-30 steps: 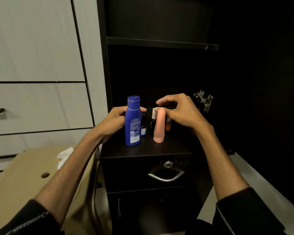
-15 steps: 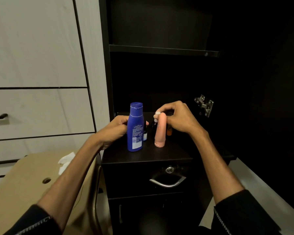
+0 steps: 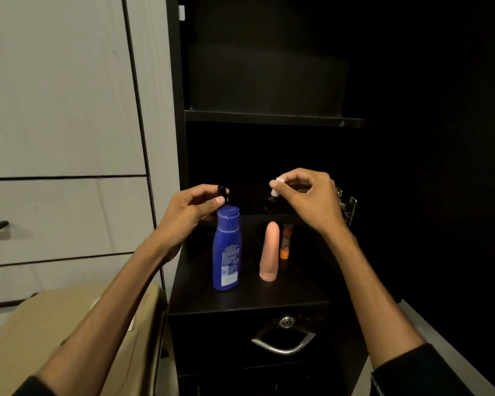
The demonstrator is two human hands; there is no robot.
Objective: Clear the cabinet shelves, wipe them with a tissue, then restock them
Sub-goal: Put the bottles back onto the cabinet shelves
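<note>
Each hand pinches a small bottle by its cap, lifted above the lower shelf [image 3: 249, 295] at the centre of the frame: the left hand [image 3: 189, 212] holds a black-capped bottle [image 3: 222, 192], the right hand [image 3: 306, 195] a dark, white-capped bottle [image 3: 273, 195]. Cap grips can slip or unscrew, so keep both upright and carry them out clear of the blue bottle [image 3: 226, 252], which the left one hangs just above. The pink tube [image 3: 269, 251] and orange tube [image 3: 285, 241] still stand on the shelf.

Blue bottle [image 3: 226, 250] glossy plastic; cabinet shelf [image 3: 249, 295] matt black, probably laminate; handle [image 3: 283, 342] brushed metal.
</note>
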